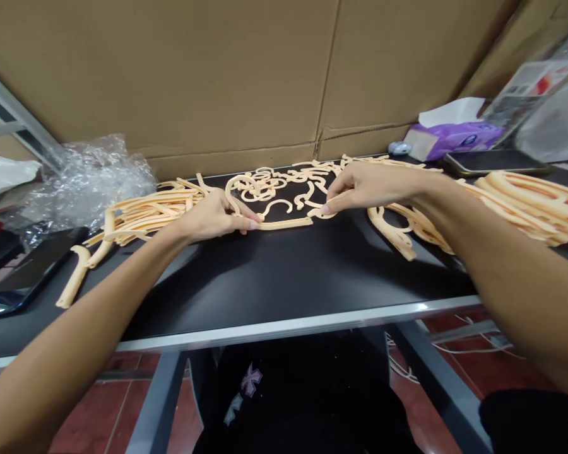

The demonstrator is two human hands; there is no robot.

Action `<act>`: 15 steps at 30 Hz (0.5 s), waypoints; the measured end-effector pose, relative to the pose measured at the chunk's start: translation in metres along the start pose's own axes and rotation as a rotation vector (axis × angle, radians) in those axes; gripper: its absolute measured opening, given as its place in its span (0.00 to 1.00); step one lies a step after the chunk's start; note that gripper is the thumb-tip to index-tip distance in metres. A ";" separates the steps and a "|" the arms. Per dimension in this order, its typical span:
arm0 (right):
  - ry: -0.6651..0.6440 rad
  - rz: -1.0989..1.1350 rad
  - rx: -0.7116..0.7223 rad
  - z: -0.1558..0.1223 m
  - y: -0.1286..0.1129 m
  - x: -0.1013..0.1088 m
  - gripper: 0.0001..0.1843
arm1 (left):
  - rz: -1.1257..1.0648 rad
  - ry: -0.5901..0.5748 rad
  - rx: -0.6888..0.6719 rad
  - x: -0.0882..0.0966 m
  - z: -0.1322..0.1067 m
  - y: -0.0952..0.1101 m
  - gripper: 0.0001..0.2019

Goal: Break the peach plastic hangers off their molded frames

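On the worktop (pixel 274 277), best to work at its middle, between the larger pile of strips (pixel 539 217) at its right end and the smaller pile (pixel 156 211) toward its left. With the left hand (pixel 215 217) pinching one end of the straight strip (pixel 286 224) between its fingers, and the right hand (pixel 366 183) pinching the small piece (pixel 316 214) likewise, both at the worktop's middle, steady the strip level, turning only the small piece. Grip lightly; cannot tell touching from merely close at the facing ends.

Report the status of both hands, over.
Left hand holding peach strip. Right hand pinching small peach piece. Loose hook lying beyond strip.
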State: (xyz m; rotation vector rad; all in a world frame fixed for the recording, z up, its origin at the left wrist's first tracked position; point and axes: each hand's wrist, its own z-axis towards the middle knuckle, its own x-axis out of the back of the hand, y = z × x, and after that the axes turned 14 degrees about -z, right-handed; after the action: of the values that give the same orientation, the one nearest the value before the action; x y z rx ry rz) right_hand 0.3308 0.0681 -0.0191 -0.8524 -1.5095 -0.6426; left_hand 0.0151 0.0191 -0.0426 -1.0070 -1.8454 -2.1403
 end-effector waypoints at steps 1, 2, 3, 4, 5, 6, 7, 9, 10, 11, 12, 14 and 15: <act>-0.009 0.003 0.003 0.000 -0.001 0.000 0.25 | 0.005 -0.005 -0.009 0.000 0.000 0.000 0.13; -0.021 0.006 0.004 0.000 -0.001 0.000 0.25 | 0.008 -0.006 -0.014 0.000 0.000 0.000 0.13; -0.034 0.010 0.003 0.001 -0.002 0.000 0.25 | 0.011 -0.007 -0.016 0.000 0.000 0.000 0.13; -0.043 0.015 0.002 0.002 -0.002 0.000 0.25 | 0.015 -0.007 -0.016 0.000 0.000 0.001 0.13; -0.049 0.023 0.003 0.003 -0.002 -0.001 0.25 | 0.017 -0.005 -0.018 0.000 0.000 0.001 0.12; -0.053 0.030 0.005 0.004 -0.002 -0.002 0.25 | 0.017 -0.003 -0.021 0.000 0.000 0.001 0.12; -0.056 0.035 0.007 0.005 -0.001 -0.003 0.25 | 0.014 -0.001 -0.023 0.000 0.000 0.000 0.13; -0.064 0.035 0.010 0.009 0.001 -0.004 0.25 | -0.002 -0.001 -0.024 -0.001 0.001 -0.001 0.13; -0.071 0.031 0.017 0.010 0.001 -0.004 0.26 | -0.011 -0.001 -0.022 -0.001 0.001 -0.001 0.13; -0.078 0.025 0.026 0.011 0.002 -0.004 0.27 | -0.018 -0.002 -0.017 -0.001 0.001 -0.002 0.13; -0.084 0.019 0.035 0.011 0.002 -0.004 0.28 | -0.021 -0.002 -0.012 -0.001 0.002 -0.002 0.13; -0.088 0.016 0.042 0.011 0.001 -0.004 0.30 | -0.019 -0.003 0.000 -0.001 0.002 -0.001 0.14; -0.083 0.021 0.039 0.010 0.000 -0.003 0.30 | -0.015 -0.004 0.006 -0.001 0.002 0.000 0.14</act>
State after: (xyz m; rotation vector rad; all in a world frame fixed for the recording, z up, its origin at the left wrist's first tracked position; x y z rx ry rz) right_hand 0.3255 0.0758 -0.0237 -0.8733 -1.5805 -0.5666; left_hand 0.0170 0.0203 -0.0431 -0.9997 -1.8665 -2.1413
